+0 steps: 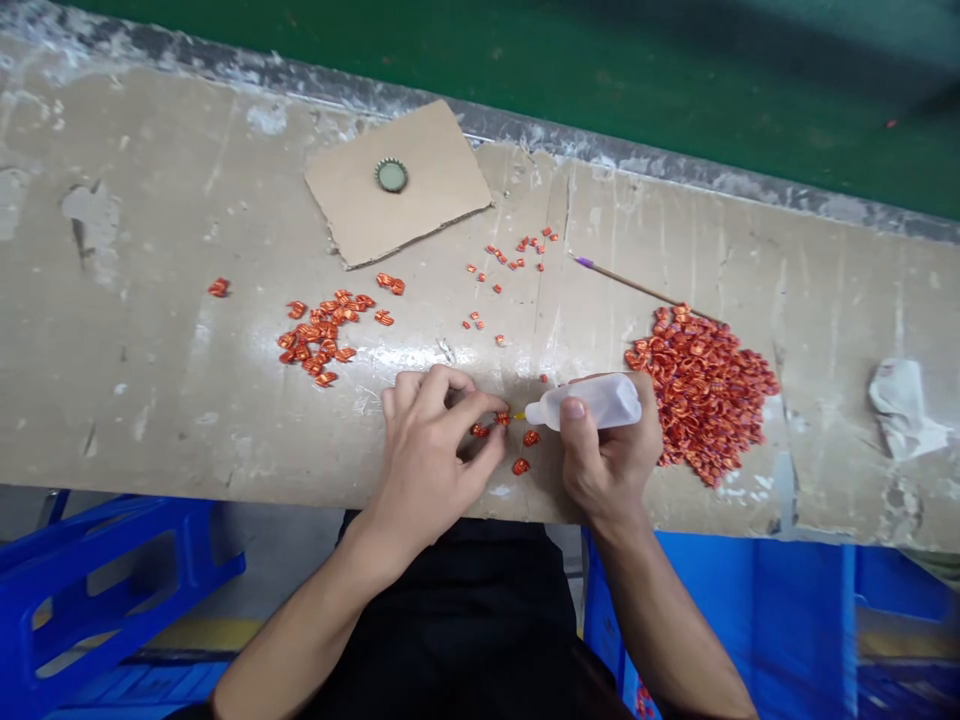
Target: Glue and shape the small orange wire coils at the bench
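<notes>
Between thumb and forefinger, my left hand (427, 450) pinches a small orange-red striped piece (502, 417) that looks like a tiny fabric bow or knot. My right hand (615, 450) is wrapped round a translucent squeeze bottle (592, 402), tipped sideways. Its thin yellow nozzle (518, 416) points left and meets or almost meets the pinched piece. Loose striped pieces (520, 466) lie just below the nozzle. A large heap of the same pieces (705, 395) rests right of my right hand, and a smaller group (319, 335) lies left of my left hand.
A cardboard sheet (409, 225) carrying a bottle cap (391, 175) lies at the back. Tiny orange bits (499, 257) are scattered before it. A thin purple-tipped stick (622, 277) reaches the heap. Blue stool (112, 560) and blue bin (787, 600) stand below the worn table (150, 400).
</notes>
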Demonstrator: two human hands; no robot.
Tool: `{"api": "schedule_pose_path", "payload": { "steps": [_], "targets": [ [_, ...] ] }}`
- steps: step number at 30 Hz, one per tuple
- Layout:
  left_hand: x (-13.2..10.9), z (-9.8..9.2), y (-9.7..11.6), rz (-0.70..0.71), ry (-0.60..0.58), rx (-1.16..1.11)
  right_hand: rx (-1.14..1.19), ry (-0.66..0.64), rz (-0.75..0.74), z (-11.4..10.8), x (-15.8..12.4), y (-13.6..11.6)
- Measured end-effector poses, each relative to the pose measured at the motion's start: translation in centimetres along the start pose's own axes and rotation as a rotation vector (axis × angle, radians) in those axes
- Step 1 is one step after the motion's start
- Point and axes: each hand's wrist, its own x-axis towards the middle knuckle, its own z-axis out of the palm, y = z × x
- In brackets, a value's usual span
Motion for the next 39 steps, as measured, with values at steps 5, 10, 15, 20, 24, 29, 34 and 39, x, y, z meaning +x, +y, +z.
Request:
{"api": "schedule_pose_path", "payload": {
  "steps": [5, 10, 15, 20, 24, 29, 34, 39],
  "targets": [
    [0.1, -0.1, 0.1, -0.011, -0.014, -0.009, 0.041, 0.027, -0.029, 0.0, -0.1, 0.3],
    [-0.2, -0.9, -0.2, 0.016, -0.057, -0.054, 0.115, 0.085, 0.016, 0.0, -0.1, 1.0],
    [-1.1, -2.1, -0.9, 0.028, -0.097, -0.081, 0.116, 0.091, -0.011, 0.0, 0.1, 0.7],
    [-1.7, -2.0, -1.2, 0.051, -0.05, -0.046, 0.064, 0.09, -0.129, 0.1, -0.5, 0.1],
    [-2.0, -1.5, -1.1, 0.028, -0.006, -0.047, 0.101, 0.008, -0.151, 0.5, -0.7, 0.0],
    [-2.2, -1.0, -0.6, -0.005, 0.046, -0.015, 0.09, -0.035, -0.112, 0.7, -0.5, 0.0],
    [-2.0, -0.6, 0.0, -0.031, 0.069, 0.002, 0.081, -0.008, -0.072, 0.7, -0.5, -0.2],
    [-1.8, -0.5, 0.3, -0.041, 0.055, 0.035, 0.089, -0.007, -0.047, 0.7, -0.4, -0.2]
  ]
}}
